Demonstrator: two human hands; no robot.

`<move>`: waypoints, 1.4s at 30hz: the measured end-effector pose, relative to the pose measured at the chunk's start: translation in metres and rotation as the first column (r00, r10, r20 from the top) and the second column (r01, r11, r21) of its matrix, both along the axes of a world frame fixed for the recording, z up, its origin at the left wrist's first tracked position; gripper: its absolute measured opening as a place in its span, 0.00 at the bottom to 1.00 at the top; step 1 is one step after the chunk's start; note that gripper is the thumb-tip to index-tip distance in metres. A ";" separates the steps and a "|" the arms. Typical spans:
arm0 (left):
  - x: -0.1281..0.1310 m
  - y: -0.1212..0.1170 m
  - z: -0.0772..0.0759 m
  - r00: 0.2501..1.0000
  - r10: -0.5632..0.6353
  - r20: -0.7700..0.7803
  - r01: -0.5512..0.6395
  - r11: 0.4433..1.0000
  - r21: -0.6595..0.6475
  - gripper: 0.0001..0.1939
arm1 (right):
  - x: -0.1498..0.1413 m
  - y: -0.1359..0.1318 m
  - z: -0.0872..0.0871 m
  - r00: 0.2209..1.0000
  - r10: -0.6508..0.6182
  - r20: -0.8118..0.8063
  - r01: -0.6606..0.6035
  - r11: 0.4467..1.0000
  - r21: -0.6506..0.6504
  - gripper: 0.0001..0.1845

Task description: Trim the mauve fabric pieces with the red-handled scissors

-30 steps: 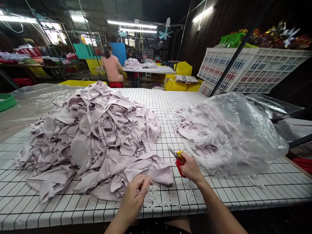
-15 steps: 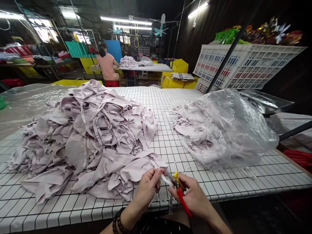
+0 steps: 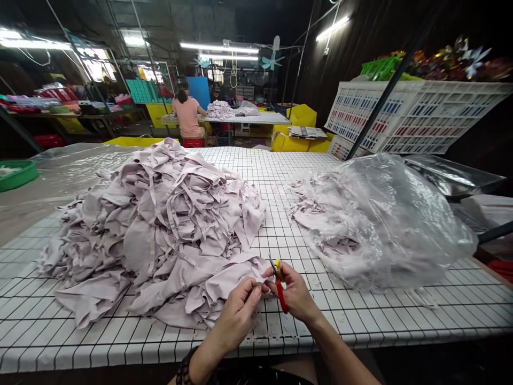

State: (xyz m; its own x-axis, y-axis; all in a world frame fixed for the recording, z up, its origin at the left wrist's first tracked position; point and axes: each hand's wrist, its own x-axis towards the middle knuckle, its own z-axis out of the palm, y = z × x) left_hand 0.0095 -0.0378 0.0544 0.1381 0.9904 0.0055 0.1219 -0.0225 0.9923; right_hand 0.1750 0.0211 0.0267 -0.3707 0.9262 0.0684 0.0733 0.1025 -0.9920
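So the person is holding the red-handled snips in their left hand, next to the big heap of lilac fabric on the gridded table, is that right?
Not quite: the head view shows the red-handled snips in the right hand, not the left. The left hand pinches a small piece of fabric beside them. The rest holds: the heap of lilac fabric lies close by on the gridded table.

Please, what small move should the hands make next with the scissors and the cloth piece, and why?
Probably close the scissors on the small cloth piece pinched by the left hand. The right hand holds the blades right at that piece, both hands meet at the table's near edge, and trimmed bits already lie below.
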 end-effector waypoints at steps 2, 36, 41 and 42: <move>-0.002 0.000 0.001 0.999 0.008 -0.032 -0.007 0.999 0.031 0.15 | -0.002 0.002 0.001 0.999 -0.029 0.022 0.029 0.999 0.027 0.13; 0.005 0.014 -0.033 0.986 -0.016 0.167 0.012 1.000 0.021 0.14 | 0.029 -0.014 0.030 0.734 -0.041 0.678 -0.149 0.964 0.220 0.15; 0.003 0.013 -0.036 0.978 -0.037 0.206 0.036 0.999 0.009 0.15 | 0.028 -0.014 0.028 0.721 -0.040 0.692 -0.170 0.958 0.232 0.14; 0.003 0.013 -0.036 0.976 -0.044 0.214 0.045 0.999 0.000 0.15 | 0.029 -0.014 0.027 0.717 -0.040 0.696 -0.170 0.958 0.230 0.14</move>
State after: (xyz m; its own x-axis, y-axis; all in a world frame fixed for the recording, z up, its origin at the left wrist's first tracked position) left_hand 0.0127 -0.0250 0.0180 0.1778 0.9834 0.0352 -0.0943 -0.0186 0.9954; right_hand 0.2036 0.0073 0.0537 -0.4694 0.8830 0.0015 0.7062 0.3764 -0.5997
